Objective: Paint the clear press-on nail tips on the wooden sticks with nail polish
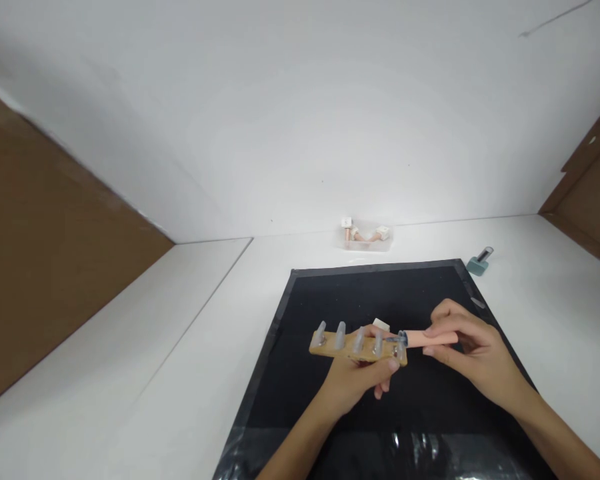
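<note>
My left hand point(355, 383) grips a narrow wooden strip point(353, 347) from below, its thumb near the right end. Several translucent false nail tips point(341, 335) stand upright in a row along the strip. My right hand point(473, 347) pinches a pale pink tube-like handle point(433, 339) between thumb and fingers, holding it nearly level. Its dark bluish brush end point(399, 338) meets the nail tip at the right end of the strip. Whether it presses on that tip or just overlaps it, I cannot tell. Behind my left fingers a small white block point(381, 325) shows in part.
A black mat point(320, 300) with taped edges lies under both hands on the white table point(180, 373). At the back stands a clear box point(367, 245) with several white-and-pink pieces. To the right lies a small teal piece with a clear stem point(479, 263). Brown boards flank both sides.
</note>
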